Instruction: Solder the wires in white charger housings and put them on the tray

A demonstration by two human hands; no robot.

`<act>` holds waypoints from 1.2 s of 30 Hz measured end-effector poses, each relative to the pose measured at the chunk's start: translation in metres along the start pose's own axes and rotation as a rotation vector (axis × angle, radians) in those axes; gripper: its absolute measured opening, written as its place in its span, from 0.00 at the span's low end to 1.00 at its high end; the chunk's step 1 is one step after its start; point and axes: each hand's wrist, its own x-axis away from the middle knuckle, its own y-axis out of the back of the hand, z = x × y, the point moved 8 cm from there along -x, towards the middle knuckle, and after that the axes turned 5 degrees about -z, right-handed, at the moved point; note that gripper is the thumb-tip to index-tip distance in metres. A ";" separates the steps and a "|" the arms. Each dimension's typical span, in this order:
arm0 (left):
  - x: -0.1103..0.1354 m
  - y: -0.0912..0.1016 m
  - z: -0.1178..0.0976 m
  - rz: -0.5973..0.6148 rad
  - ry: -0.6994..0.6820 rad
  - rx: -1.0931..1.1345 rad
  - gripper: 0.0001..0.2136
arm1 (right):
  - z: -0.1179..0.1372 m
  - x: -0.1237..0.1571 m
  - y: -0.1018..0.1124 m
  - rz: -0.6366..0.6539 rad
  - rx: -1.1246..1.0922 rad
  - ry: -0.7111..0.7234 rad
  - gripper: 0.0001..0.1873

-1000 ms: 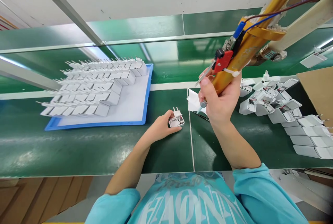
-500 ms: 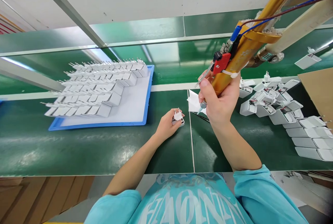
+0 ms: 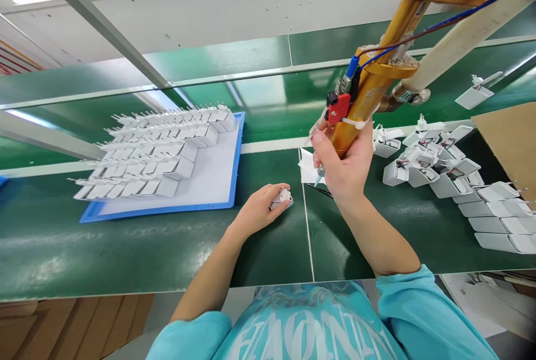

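My left hand (image 3: 259, 208) is closed around a small white power adapter (image 3: 283, 196), low over the green bench. Fingers cover most of the adapter's body. My right hand (image 3: 349, 173) grips a gold-coloured dispensing gun (image 3: 364, 102) with a pale blue nozzle tip (image 3: 319, 174) pointing down. My right thumb and fingers wrap its lower end, beside a red lever switch (image 3: 338, 108) strapped on. The nozzle is to the right of the adapter and apart from it. Beneath the nozzle lie a piece of white paper (image 3: 307, 167) and thin dark tweezers (image 3: 320, 190).
A blue-rimmed tray (image 3: 237, 170) at left carries rows of white adapters (image 3: 167, 150), pins upward. At right, opened adapter housings (image 3: 433, 159) with wires are piled beside stacked housings (image 3: 498, 217) and a cardboard sheet (image 3: 508, 142). Blue and dark wires (image 3: 460, 19) run from the gun.
My left hand has turned the adapter, so its pins no longer stand up clearly toward me. The gun and my right hand appear slightly farther left; the view has also shifted.
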 end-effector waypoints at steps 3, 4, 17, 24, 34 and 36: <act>0.002 -0.002 0.008 0.002 0.087 -0.005 0.15 | -0.001 -0.001 0.000 -0.004 -0.016 -0.015 0.19; 0.002 -0.003 0.009 0.004 0.104 -0.003 0.16 | -0.001 -0.001 0.000 -0.007 -0.024 -0.014 0.19; 0.011 -0.027 0.005 -0.071 0.109 -0.303 0.17 | -0.003 -0.005 0.008 -0.039 -0.011 0.045 0.18; 0.005 0.005 0.032 -0.234 0.189 -0.526 0.18 | -0.009 -0.013 0.012 0.020 0.086 0.009 0.16; -0.002 0.051 0.081 -0.442 0.433 -0.679 0.29 | -0.013 -0.043 0.047 0.270 0.366 -0.115 0.14; 0.001 0.056 0.079 -0.525 0.451 -0.655 0.35 | -0.011 -0.046 0.056 0.282 0.442 -0.126 0.14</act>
